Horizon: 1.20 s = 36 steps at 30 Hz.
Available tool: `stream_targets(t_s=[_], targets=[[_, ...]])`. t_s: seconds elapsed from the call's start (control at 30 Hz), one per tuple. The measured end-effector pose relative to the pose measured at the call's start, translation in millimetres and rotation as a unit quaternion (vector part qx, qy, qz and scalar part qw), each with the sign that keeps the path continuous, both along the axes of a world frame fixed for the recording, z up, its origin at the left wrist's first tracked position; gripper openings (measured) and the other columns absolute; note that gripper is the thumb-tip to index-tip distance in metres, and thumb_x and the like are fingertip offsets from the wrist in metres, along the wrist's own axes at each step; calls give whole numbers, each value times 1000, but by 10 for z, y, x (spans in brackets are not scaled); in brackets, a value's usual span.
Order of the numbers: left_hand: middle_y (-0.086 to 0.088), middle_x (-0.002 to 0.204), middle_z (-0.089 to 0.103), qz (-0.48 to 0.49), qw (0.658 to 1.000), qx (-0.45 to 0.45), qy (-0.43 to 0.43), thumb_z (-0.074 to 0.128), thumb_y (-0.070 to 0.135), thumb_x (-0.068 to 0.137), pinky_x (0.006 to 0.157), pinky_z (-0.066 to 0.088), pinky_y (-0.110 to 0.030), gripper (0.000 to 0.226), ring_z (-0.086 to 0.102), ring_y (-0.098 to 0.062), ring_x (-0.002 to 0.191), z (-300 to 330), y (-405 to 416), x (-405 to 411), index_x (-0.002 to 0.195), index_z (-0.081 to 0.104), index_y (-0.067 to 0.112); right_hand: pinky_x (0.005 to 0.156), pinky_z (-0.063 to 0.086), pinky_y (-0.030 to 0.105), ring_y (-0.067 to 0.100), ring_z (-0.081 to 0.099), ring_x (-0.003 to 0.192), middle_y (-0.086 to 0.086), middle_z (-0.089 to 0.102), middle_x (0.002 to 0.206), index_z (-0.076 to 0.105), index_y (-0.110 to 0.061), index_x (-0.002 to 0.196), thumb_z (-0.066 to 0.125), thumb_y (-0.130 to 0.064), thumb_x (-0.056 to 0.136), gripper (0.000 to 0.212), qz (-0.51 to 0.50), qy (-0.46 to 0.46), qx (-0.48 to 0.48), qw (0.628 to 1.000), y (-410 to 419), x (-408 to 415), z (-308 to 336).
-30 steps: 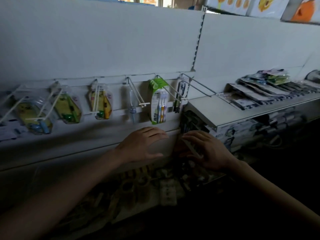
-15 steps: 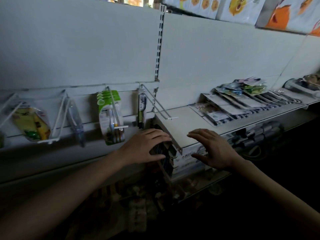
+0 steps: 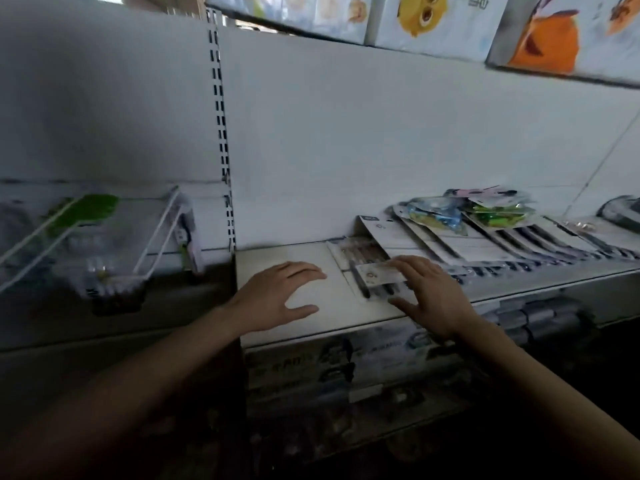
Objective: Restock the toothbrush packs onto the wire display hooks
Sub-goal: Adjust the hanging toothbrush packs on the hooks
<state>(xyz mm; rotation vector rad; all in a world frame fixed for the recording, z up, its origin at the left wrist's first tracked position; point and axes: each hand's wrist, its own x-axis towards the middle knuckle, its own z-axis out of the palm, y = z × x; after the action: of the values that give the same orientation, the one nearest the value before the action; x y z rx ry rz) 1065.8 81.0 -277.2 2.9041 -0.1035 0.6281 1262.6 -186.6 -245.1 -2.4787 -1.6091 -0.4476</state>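
Several toothbrush packs (image 3: 460, 240) lie overlapped in a row on a white shelf (image 3: 311, 296). The nearest pack (image 3: 367, 268), clear with dark brushes and a white card, lies at the left end of that row. My right hand (image 3: 429, 299) hovers over its near end with fingers spread and straight, fingertips at the card. My left hand (image 3: 277, 299) is flat and open over the bare left part of the shelf. Wire display hooks (image 3: 156, 240) stick out from the back panel at the left, one carrying a green-topped pack (image 3: 86, 216).
A slotted upright (image 3: 220, 133) divides the back panel. Colourful blister packs (image 3: 485, 209) lie on the far end of the row. Boxed goods (image 3: 346, 362) fill the dark shelf below. Picture boxes (image 3: 450, 22) stand on the shelf above.
The view has swung right and up from the hooks to the white shelf. Both hands rose from the lower shelf edge onto the shelf top; my right hand reached the nearest pack.
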Motion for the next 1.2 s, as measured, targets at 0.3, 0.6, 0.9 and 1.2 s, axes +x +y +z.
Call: stream_targets(t_s=[0.3,0.6,0.9,1.2], targets=[[12,159,29,91,990,-4,108,49,67,89,115,33,-32,70,30,-12,144,-114,-690,1280,150,31,38,105,46,40,29,43,139,9,40,156,41,-15,148,57,-50,94,66,-17,68,-50,996,-114,956,-155],[9,164,18,145,976,-40,160,55,64,89,115,32,-35,82,20,-14,149,-291,-821,1654,156,20,33,88,51,38,27,56,121,6,54,139,46,-20,137,59,-35,94,48,-11,43,-86,995,110,1149,-84],[9,155,35,149,977,-15,150,60,69,82,104,41,-34,77,39,-17,133,-219,-802,1601,148,36,34,81,53,40,30,60,110,14,52,136,26,-14,149,57,-27,98,61,-4,-59,-132,989,287,1133,-136],[19,146,40,161,977,-20,138,57,79,74,93,45,-27,77,42,-8,125,-224,-534,976,140,43,42,49,29,22,11,53,46,-2,56,52,68,-18,115,68,-11,85,31,53,122,264,955,254,934,364]])
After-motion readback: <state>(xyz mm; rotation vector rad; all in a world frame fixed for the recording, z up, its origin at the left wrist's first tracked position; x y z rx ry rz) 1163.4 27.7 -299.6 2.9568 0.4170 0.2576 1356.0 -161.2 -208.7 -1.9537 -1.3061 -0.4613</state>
